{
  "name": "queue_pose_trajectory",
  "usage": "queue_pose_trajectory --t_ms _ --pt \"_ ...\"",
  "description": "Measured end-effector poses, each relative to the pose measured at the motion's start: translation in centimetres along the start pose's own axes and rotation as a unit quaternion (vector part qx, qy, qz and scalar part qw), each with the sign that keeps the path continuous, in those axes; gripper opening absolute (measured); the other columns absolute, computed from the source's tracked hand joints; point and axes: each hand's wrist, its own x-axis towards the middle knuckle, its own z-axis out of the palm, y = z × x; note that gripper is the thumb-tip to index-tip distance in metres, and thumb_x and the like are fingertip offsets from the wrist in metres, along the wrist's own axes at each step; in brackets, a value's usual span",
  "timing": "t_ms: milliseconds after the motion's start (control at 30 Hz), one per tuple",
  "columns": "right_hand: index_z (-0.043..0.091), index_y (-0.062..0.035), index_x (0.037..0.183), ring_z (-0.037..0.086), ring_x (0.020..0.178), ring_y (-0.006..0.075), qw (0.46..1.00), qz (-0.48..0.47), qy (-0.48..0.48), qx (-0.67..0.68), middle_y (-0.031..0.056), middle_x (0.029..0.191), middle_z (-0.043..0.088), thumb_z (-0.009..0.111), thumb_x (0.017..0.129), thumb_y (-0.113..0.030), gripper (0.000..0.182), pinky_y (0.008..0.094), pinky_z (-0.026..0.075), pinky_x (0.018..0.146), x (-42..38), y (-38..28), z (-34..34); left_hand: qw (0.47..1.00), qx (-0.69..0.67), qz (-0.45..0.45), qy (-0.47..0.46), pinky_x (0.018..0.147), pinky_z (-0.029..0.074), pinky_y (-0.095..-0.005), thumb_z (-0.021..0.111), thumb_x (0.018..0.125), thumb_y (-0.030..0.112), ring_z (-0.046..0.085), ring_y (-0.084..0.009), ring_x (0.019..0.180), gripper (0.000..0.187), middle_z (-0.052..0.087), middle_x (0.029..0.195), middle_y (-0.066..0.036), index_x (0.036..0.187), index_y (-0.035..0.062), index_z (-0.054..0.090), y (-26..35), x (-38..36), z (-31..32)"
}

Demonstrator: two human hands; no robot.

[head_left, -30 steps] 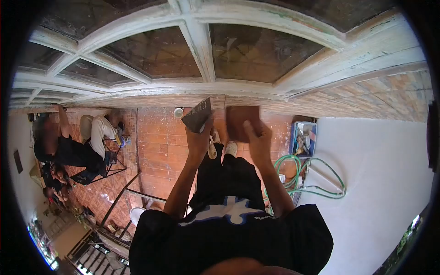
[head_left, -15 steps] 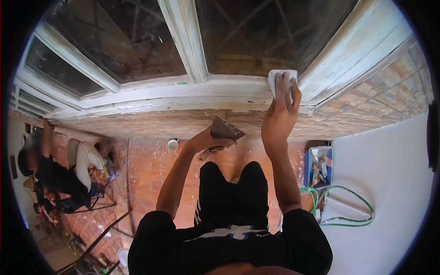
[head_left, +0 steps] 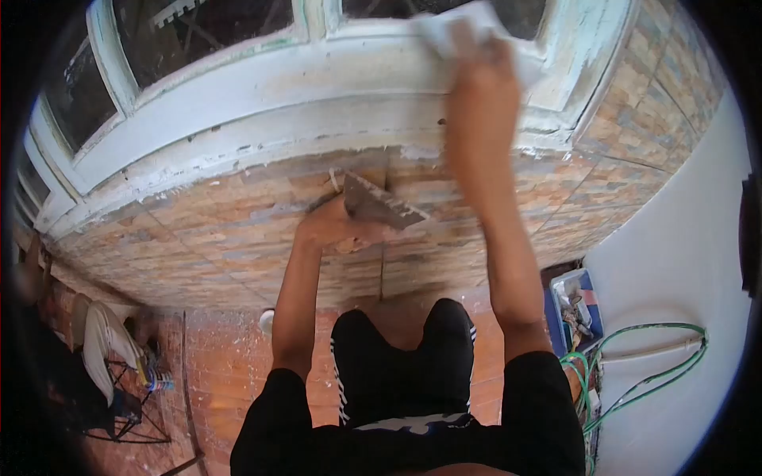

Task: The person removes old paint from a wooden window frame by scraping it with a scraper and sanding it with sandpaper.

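Observation:
My left hand is closed around a putty knife, whose broad, worn metal blade points up and right in front of the stone-look tiles. Smeared by motion, my right hand presses a folded white sheet with its fingers, at the lower rail near the right corner of a window pane. The sheet may be sandpaper, though I cannot tell from its face. Around it, the white wooden window frame shows patchy paint, greenish streaks and a flaking lower edge.
Stone-look tiles cover the wall below the window. A blue tool bin and a looped green hose are at the right. A white cup stands on the speckled floor. Another person sits at the far left.
The view has shifted, so the window sits higher and more tiled wall shows. My right hand with the white sheet has moved quickly and blurs; my left hand still holds the putty knife.

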Motion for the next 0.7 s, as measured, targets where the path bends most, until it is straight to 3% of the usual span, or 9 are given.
queue_pose_trajectory --t_ms 33,67,167,200,333,433,567,600,700 --pt "0.064 -0.0004 0.122 0.059 0.114 0.0427 0.996 -0.08 0.017 -0.035 0.0204 0.13 0.061 0.049 0.082 0.011 0.044 0.0458 0.049 0.098 -0.1 -0.5 0.5 0.999 0.038 -0.012 -0.001 0.052 0.048 -0.0247 0.077 0.082 0.009 0.058 -0.0096 0.059 0.028 0.072 0.082 -0.007 0.105 -0.0043 0.071 0.6 0.0 -0.4" --pt "0.06 0.009 0.119 0.055 0.117 0.0439 0.995 -0.102 -0.007 -0.004 0.023 0.126 0.061 0.053 0.083 0.003 0.038 0.0489 0.046 0.101 0.3 0.4 0.2 0.999 -0.019 0.025 -0.038 0.051 0.048 -0.0251 0.077 0.082 0.009 0.057 -0.0098 0.057 0.028 0.071 0.081 -0.008 0.105 -0.0051 0.071 0.0 0.3 -0.7" --pt "0.058 0.0023 0.129 0.057 0.118 0.0445 0.996 -0.056 -0.062 -0.036 0.0223 0.131 0.06 0.047 0.083 0.011 0.048 0.0469 0.049 0.1 1.4 4.0 -2.8 0.981 -0.136 0.081 -0.11 0.05 0.048 -0.0257 0.076 0.082 0.008 0.056 -0.0103 0.055 0.027 0.07 0.078 -0.009 0.103 -0.0071 0.069 -2.4 0.6 -2.0" --pt "0.057 0.003 0.13 0.054 0.124 0.0449 0.99 0.124 -0.064 0.036 0.0221 0.132 0.059 0.046 0.086 0.01 0.046 0.0477 0.051 0.1 0.5 3.2 -0.6 0.981 -0.14 0.077 -0.107 0.05 0.048 -0.0257 0.077 0.082 0.008 0.056 -0.0103 0.055 0.027 0.07 0.079 -0.01 0.102 -0.0075 0.069 -2.2 0.6 -2.2" --pt "0.06 0.0023 0.126 0.056 0.121 0.044 0.991 -0.122 -0.043 -0.024 0.0274 0.128 0.06 0.046 0.089 0.009 0.04 0.0496 0.05 0.101 0.9 -0.8 -0.2 0.989 -0.102 0.044 -0.096 0.05 0.048 -0.0262 0.077 0.081 0.008 0.057 -0.011 0.056 0.025 0.069 0.077 -0.01 0.098 -0.0079 0.069 -1.2 0.8 -1.5" --pt "0.061 0.0049 0.124 0.055 0.123 0.0445 0.995 -0.037 -0.095 -0.003 0.0277 0.124 0.062 0.047 0.087 0.01 0.04 0.0504 0.049 0.101 1.7 2.5 -3.2 0.981 -0.133 0.082 -0.118 0.049 0.047 -0.0258 0.077 0.082 0.009 0.056 -0.0108 0.055 0.025 0.067 0.074 -0.009 0.098 -0.0082 0.068 -1.9 1.0 -1.5" --pt "0.062 0.0015 0.124 0.055 0.122 0.0443 0.996 -0.046 -0.063 0.036 0.0237 0.123 0.064 0.049 0.083 0.01 0.044 0.0494 0.048 0.102 0.6 -1.2 0.0 0.988 -0.11 0.054 -0.095 0.048 0.044 -0.0253 0.075 0.083 0.01 0.054 -0.0105 0.054 0.025 0.064 0.071 -0.007 0.098 -0.0084 0.068 -0.3 0.3 -0.5" --pt "0.062 -0.0006 0.126 0.056 0.12 0.0445 0.99 -0.121 -0.061 0.026 0.0229 0.123 0.064 0.05 0.083 0.009 0.045 0.0485 0.048 0.102 1.0 -2.9 -1.1 0.987 -0.11 0.075 -0.088 0.047 0.044 -0.0253 0.074 0.084 0.011 0.053 -0.0104 0.053 0.025 0.064 0.07 -0.007 0.098 -0.0083 0.068 -0.7 0.9 -0.5" --pt "0.06 0.0055 0.121 0.054 0.12 0.0457 0.991 -0.077 -0.102 0.034 0.0295 0.114 0.063 0.054 0.086 -0.002 0.036 0.0477 0.044 0.105 1.5 2.3 -1.4 0.984 -0.133 0.06 -0.102 0.046 0.042 -0.0258 0.073 0.084 0.01 0.052 -0.01 0.052 0.023 0.062 0.069 -0.006 0.096 -0.008 0.067 -0.7 0.5 -0.6"
